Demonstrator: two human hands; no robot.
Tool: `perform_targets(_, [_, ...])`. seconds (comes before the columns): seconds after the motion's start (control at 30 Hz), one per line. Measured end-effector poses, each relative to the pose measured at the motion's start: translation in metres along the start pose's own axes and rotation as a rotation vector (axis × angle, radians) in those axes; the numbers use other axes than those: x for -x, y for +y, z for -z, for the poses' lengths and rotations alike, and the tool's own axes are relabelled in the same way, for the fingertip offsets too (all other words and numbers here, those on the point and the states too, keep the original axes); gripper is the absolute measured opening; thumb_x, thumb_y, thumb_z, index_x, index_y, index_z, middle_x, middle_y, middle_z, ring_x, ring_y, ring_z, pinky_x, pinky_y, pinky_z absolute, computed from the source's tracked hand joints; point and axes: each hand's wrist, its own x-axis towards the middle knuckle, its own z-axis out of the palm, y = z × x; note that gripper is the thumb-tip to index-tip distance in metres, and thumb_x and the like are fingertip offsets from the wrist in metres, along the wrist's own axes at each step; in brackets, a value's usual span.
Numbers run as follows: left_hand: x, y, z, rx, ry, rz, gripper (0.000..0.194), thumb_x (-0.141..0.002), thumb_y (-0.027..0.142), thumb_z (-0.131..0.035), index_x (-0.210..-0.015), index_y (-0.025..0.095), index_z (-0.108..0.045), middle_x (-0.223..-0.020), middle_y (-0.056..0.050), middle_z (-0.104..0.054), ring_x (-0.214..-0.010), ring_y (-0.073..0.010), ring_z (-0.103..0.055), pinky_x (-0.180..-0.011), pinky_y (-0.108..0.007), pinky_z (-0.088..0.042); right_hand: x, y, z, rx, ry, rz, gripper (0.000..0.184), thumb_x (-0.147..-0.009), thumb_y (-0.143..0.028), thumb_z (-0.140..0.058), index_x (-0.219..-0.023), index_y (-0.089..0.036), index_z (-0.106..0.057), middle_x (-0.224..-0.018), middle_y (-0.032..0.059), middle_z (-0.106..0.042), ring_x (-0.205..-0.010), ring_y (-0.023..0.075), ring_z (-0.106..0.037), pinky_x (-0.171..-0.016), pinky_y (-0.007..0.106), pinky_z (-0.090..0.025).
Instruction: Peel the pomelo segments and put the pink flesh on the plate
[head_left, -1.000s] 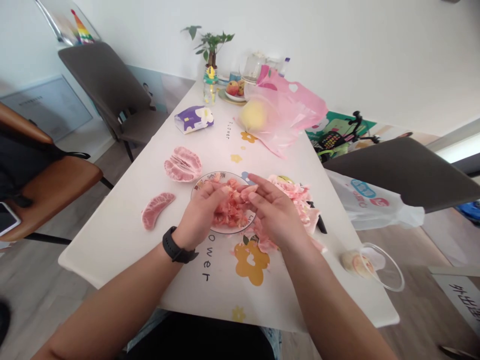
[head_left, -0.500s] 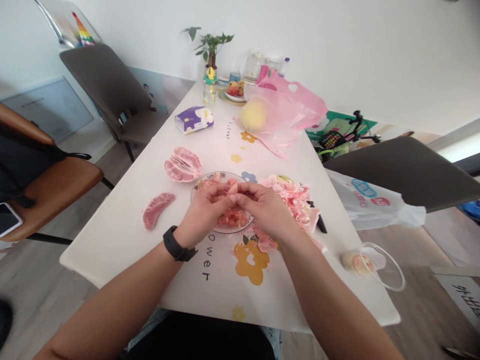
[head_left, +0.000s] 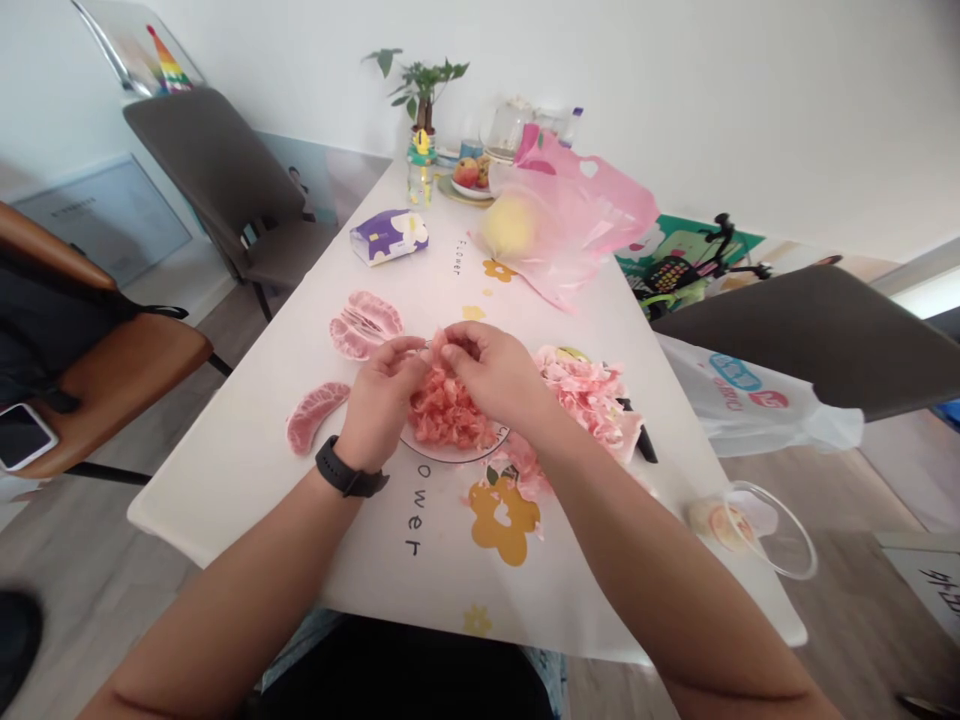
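Over a round plate (head_left: 457, 460) heaped with pink pomelo pulp (head_left: 454, 415), my left hand (head_left: 384, 405) and my right hand (head_left: 499, 375) meet at the far rim. Both pinch a small pomelo piece (head_left: 438, 347) between thumb and fingers; the fingers partly hide it. Left of the plate lie a large peeled pomelo chunk (head_left: 366, 328) and a single pomelo segment (head_left: 316, 415). A pile of pale pink pomelo membranes (head_left: 589, 395) sits right of the plate, beside my right wrist.
A black handle (head_left: 646, 445) sticks out by the membranes. Farther back are a tissue pack (head_left: 390, 237), a pink plastic bag (head_left: 577, 220) with a yellow round fruit (head_left: 508, 228), and a potted plant (head_left: 424, 95). A clear plastic container (head_left: 772, 530) stands at the right table edge.
Both hands have shifted toward the far rim of the plate and parted slightly, the right one rising higher. More of the pulp on the plate shows now.
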Motion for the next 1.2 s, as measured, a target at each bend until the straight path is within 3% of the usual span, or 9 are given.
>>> perform_targets(0.07, [-0.005,0.001,0.001,0.053,0.059,0.017,0.035,-0.082,0.04,-0.087,-0.108,0.02,-0.074,-0.075,0.003,-0.064,-0.061,-0.0097,-0.053,-0.057,-0.023,-0.043,-0.01,0.008,0.004,0.122,0.024,0.031,0.016,-0.096,-0.018,-0.056,-0.092,-0.021,-0.072,-0.095,0.005,-0.075,-0.089,0.0211,-0.067,-0.085,0.037,-0.051])
perform_targets(0.17, [-0.01,0.001,0.0,0.178,0.1,0.031,0.025,-0.083,0.037,-0.084,-0.091,0.018,-0.071,-0.069,0.003,-0.057,-0.061,-0.0109,-0.052,-0.058,-0.023,-0.044,-0.022,0.025,0.008,0.348,0.047,0.048,0.018,-0.101,-0.022,-0.056,-0.1,-0.018,-0.073,-0.108,0.0119,-0.073,-0.103,0.0263,-0.066,-0.094,0.04,-0.05])
perform_targets(0.3, [-0.011,0.0,-0.001,0.312,0.004,0.057,0.025,-0.085,0.029,-0.069,-0.065,0.018,-0.058,-0.067,-0.001,-0.056,-0.066,-0.0135,-0.056,-0.063,-0.025,-0.048,-0.028,0.041,0.003,0.518,-0.071,0.057,0.025,-0.103,-0.018,-0.052,-0.112,-0.016,-0.075,-0.122,0.0168,-0.072,-0.113,0.0293,-0.068,-0.099,0.04,-0.05])
perform_targets(0.4, [-0.009,-0.001,-0.001,0.34,-0.078,0.058,0.013,-0.08,0.018,-0.067,-0.068,0.017,-0.061,-0.071,-0.001,-0.06,-0.07,-0.0136,-0.06,-0.066,-0.025,-0.051,-0.024,0.04,0.001,0.499,-0.167,0.071,0.028,-0.101,-0.014,-0.051,-0.11,-0.02,-0.077,-0.121,0.0131,-0.077,-0.113,0.0286,-0.07,-0.099,0.04,-0.051])
perform_targets(0.47, [-0.007,-0.001,-0.001,0.342,-0.112,0.076,0.004,-0.079,0.015,-0.07,-0.077,0.017,-0.068,-0.074,-0.001,-0.064,-0.073,-0.0141,-0.063,-0.069,-0.026,-0.053,-0.017,0.033,0.002,0.414,-0.092,0.065,0.027,-0.102,-0.018,-0.052,-0.108,-0.021,-0.078,-0.117,0.0108,-0.079,-0.111,0.0279,-0.071,-0.098,0.041,-0.052])
perform_targets(0.53, [-0.004,-0.001,-0.002,0.334,-0.144,0.091,0.008,-0.08,0.017,-0.076,-0.087,0.016,-0.074,-0.08,-0.002,-0.069,-0.078,-0.0149,-0.067,-0.075,-0.028,-0.057,-0.007,0.024,0.003,0.247,-0.013,0.046,0.023,-0.103,-0.027,-0.056,-0.106,-0.022,-0.078,-0.112,0.008,-0.08,-0.103,0.0257,-0.072,-0.094,0.041,-0.053])
perform_targets(0.7, [0.002,-0.002,-0.006,0.276,-0.205,0.082,0.028,-0.08,0.028,-0.087,-0.106,0.019,-0.08,-0.105,-0.006,-0.078,-0.091,-0.0174,-0.072,-0.08,-0.03,-0.058,0.016,0.012,0.003,-0.212,-0.122,-0.08,0.022,-0.097,-0.042,-0.071,-0.111,-0.026,-0.078,-0.106,0.0029,-0.082,-0.093,0.0208,-0.074,-0.082,0.036,-0.057])
perform_targets(0.97, [0.004,-0.001,-0.009,0.244,-0.201,0.114,0.028,-0.075,0.033,-0.095,-0.086,0.016,-0.074,-0.081,-0.002,-0.075,-0.077,-0.0141,-0.07,-0.078,-0.028,-0.055,0.023,0.02,0.004,-0.454,-0.093,-0.183,0.015,-0.091,-0.036,-0.077,-0.101,-0.026,-0.081,-0.098,0.0016,-0.08,-0.093,0.0196,-0.073,-0.089,0.037,-0.057])
perform_targets(1.2, [0.0,-0.002,-0.007,0.383,-0.206,0.169,0.016,-0.083,0.022,-0.087,-0.084,0.014,-0.074,-0.077,-0.002,-0.073,-0.071,-0.0104,-0.068,-0.074,-0.023,-0.057,0.022,0.029,-0.008,-0.841,-0.044,-0.315,0.014,-0.083,-0.038,-0.081,-0.086,-0.024,-0.079,-0.081,0.0004,-0.074,-0.075,0.0164,-0.068,-0.08,0.036,-0.059])
